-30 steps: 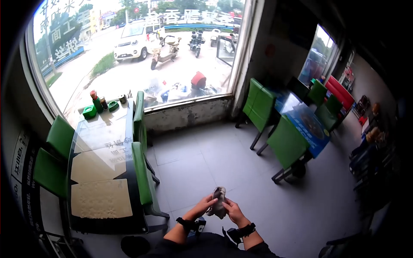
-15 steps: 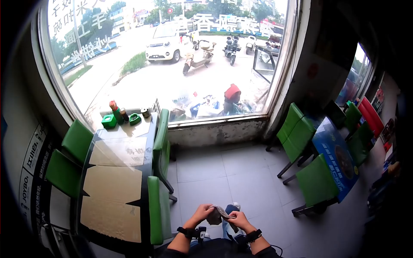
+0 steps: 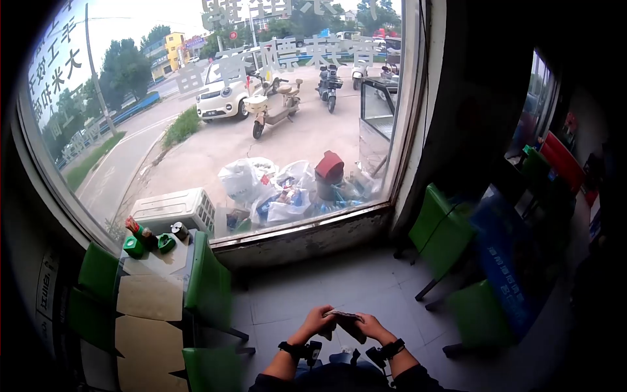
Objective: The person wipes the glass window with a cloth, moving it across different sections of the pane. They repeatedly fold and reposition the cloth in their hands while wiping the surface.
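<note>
Low in the head view, a greyish-brown cloth hangs folded between my two hands. My left hand is closed on its left end, fingers curled over the edge. At the other end, my right hand grips the cloth between thumb and fingers. The cloth sags at both sides and is held up off the floor, in front of my body. Dark straps with small devices are on both wrists.
To the left stands a table covered with cardboard, bearing a green box and condiment containers. Green chairs flank it. A large window is ahead. On the right are a blue-topped table and another green chair.
The view has tilted upward, showing more of the street, and the room looks darker. Both hands still hold the cloth, which now forms a peaked fold between them.
</note>
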A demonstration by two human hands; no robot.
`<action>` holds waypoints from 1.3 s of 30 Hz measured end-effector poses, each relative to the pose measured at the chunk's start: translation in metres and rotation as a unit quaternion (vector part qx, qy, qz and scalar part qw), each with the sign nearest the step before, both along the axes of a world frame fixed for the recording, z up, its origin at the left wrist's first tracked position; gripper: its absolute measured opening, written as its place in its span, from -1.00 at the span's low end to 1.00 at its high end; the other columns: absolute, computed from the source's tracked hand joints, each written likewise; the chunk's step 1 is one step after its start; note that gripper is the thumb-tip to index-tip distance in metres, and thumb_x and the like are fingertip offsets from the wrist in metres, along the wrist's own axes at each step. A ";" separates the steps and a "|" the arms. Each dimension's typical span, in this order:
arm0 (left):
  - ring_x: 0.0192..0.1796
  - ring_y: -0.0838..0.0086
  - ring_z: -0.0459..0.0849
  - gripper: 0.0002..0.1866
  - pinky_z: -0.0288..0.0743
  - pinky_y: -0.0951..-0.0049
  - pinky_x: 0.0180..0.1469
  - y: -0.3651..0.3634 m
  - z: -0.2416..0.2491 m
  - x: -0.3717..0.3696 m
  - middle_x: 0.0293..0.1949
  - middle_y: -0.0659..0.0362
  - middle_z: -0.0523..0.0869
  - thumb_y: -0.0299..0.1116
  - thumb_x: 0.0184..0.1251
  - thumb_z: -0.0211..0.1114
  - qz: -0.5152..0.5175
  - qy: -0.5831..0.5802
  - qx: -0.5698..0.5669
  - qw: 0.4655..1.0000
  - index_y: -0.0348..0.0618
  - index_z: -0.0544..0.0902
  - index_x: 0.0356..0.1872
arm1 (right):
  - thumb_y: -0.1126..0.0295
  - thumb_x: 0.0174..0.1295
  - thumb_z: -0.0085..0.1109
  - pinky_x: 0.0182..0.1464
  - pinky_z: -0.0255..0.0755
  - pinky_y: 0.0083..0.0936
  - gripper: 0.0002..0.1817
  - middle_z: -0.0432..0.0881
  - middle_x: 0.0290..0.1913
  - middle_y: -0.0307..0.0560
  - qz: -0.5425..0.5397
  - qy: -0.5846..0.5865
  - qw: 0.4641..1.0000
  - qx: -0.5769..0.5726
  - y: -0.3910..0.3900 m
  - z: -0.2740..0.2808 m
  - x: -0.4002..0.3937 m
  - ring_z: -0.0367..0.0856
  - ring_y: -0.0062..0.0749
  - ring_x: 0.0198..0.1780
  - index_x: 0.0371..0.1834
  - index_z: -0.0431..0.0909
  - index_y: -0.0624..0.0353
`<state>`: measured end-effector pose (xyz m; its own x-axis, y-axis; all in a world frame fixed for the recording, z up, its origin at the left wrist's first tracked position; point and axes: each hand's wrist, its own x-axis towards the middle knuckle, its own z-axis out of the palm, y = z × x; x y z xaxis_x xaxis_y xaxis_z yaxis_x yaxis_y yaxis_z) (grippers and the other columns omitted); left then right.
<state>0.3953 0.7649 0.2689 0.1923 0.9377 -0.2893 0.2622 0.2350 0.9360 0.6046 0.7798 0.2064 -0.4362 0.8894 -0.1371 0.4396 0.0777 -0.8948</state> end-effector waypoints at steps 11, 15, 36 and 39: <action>-0.47 0.65 0.53 -0.82 0.44 0.58 -0.41 0.171 -0.024 -0.121 -0.55 0.25 0.61 -0.43 0.11 0.18 -0.061 0.034 0.027 0.997 -0.34 0.60 -0.32 | 0.13 -0.08 0.26 -0.19 0.41 -0.44 -0.49 0.61 -0.32 0.02 0.213 -0.069 0.958 -0.178 0.174 0.047 -0.067 0.56 -0.37 -0.29 -0.19 0.50 0.35; -0.44 0.65 0.53 -0.85 0.43 0.59 -0.33 0.282 0.001 -0.176 -0.57 0.21 0.60 -0.43 0.09 0.20 0.014 0.045 0.202 0.978 -0.30 0.60 -0.34 | 0.42 0.03 0.02 -0.22 0.39 -0.29 -0.68 0.51 -0.27 -0.01 0.046 -0.057 0.980 0.186 0.261 0.085 -0.131 0.48 -0.01 -0.21 -0.10 0.53 -0.05; 0.05 0.06 0.44 -0.65 0.35 0.14 0.03 0.475 0.204 -0.344 -0.02 -0.13 0.45 -0.38 0.10 0.14 0.168 0.446 0.592 0.649 -0.20 0.50 -0.04 | 0.45 -0.15 0.11 -0.40 0.36 -0.27 -0.71 0.50 -0.51 -0.02 0.079 0.069 0.728 0.678 0.541 0.315 -0.384 0.50 -0.18 -0.48 -0.26 0.54 0.11; 0.02 0.03 0.45 -0.53 0.33 0.09 0.07 0.468 0.209 -0.336 -0.03 -0.15 0.47 -0.30 -0.11 0.21 0.198 0.523 0.626 0.544 -0.18 0.51 -0.05 | 0.30 -0.13 0.14 -0.13 0.34 -0.25 -0.64 0.52 -0.22 -0.05 0.003 -0.041 0.686 0.727 0.520 0.298 -0.368 0.46 -0.11 -0.16 -0.17 0.52 0.06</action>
